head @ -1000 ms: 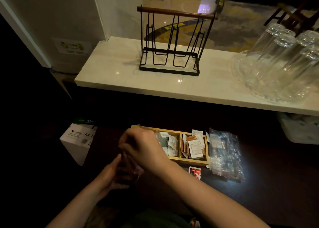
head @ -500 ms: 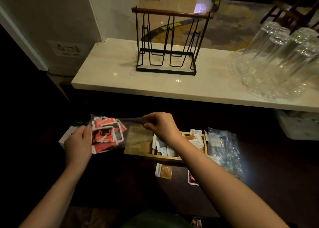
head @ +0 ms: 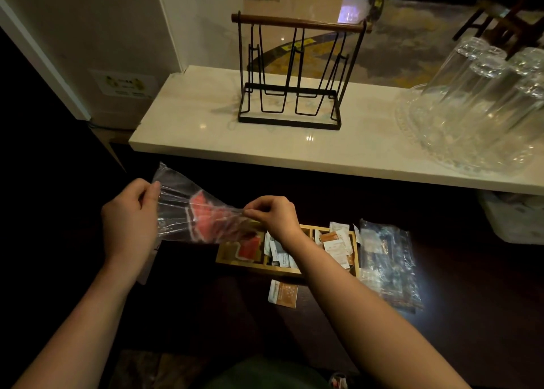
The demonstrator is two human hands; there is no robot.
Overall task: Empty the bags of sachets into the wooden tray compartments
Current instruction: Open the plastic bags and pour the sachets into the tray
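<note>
A clear plastic bag of red sachets is stretched between both hands, tilted down to the right over the wooden tray. My left hand grips the bag's raised closed end. My right hand pinches its mouth just above the tray's left compartment, where a red sachet lies. The middle compartment holds white sachets, the right one orange and white sachets.
Empty clear bags lie right of the tray. A loose brown sachet lies on the dark table in front of it. Behind, a marble ledge carries a black wire rack and upturned glasses.
The bag has been tipped, its closed end lifted by my left hand, and the red sachets have slid toward its mouth. A red sachet now lies in the left compartment.
</note>
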